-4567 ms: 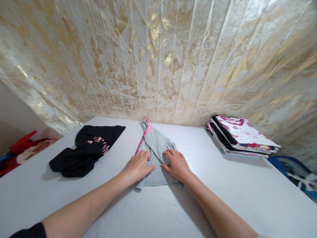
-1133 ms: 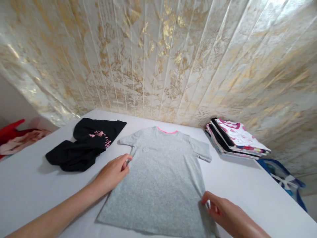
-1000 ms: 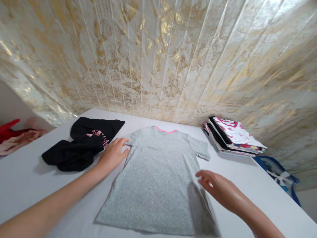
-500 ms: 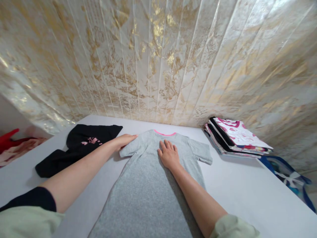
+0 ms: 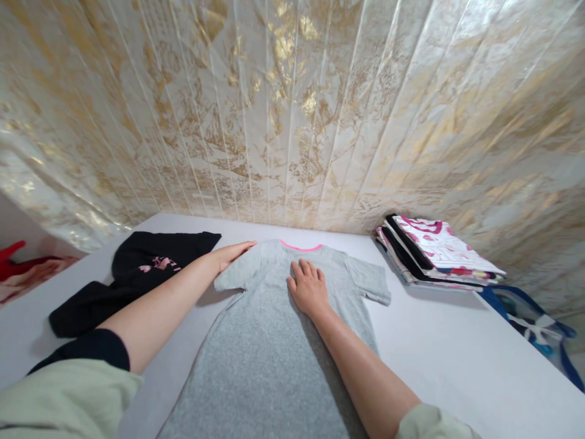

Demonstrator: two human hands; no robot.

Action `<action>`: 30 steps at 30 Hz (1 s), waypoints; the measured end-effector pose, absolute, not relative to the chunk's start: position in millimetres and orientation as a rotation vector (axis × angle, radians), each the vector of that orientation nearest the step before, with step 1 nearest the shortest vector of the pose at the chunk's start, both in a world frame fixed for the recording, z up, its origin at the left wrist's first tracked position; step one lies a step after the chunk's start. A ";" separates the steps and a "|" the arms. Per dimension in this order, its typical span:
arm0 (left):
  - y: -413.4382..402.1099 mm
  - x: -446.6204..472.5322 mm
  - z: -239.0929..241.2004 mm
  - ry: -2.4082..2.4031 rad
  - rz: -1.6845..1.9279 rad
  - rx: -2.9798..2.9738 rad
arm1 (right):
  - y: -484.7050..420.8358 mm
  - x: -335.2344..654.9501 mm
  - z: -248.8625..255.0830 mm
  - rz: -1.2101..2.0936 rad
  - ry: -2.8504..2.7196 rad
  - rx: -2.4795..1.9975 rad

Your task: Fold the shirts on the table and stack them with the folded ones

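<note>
A grey short-sleeved T-shirt (image 5: 269, 353) with a pink neckline lies spread on the white table, its lower end running out of view. At its left sleeve, my left hand (image 5: 233, 253) holds the cloth by the outer edge. The fingers are long and straight along the sleeve, while the thumb is hidden; the sleeve's hem is lifted a little, with a shadow beneath. My right hand (image 5: 308, 286) rests flat on the upper chest, below the neckline, fingers slightly apart. The right sleeve lies untouched.
Left of the shirt, a black garment (image 5: 137, 268) with a pink print lies partly behind my left forearm. A stack of folded clothes (image 5: 439, 253) stands at the back right, beside a blue-edged clear bag (image 5: 534, 323). Red and pink cloth (image 5: 31, 274) shows far left. A gold-patterned curtain (image 5: 292, 122) hangs behind.
My left hand has drawn the sleeve slightly left and up, so its hem is more spread. My right hand stays flat on the chest. The view has shifted slightly.
</note>
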State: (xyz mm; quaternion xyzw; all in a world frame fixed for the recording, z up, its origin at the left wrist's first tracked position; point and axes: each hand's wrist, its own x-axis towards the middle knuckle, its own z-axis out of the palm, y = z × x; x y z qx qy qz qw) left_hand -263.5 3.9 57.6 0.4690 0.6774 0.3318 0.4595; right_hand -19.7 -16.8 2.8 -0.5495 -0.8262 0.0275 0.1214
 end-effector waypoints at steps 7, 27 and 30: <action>12.7 -277.1 82.0 2.227 0.970 1.695 | -16.7 -19.9 5.0 0.102 -2.424 -1.593; -11.6 -171.0 0.7 1.961 0.277 2.371 | 39.0 7.9 13.8 0.060 -2.229 -1.948; -11.6 -170.0 -0.1 1.961 0.280 2.381 | 39.4 -2.4 11.6 0.053 -2.400 -1.671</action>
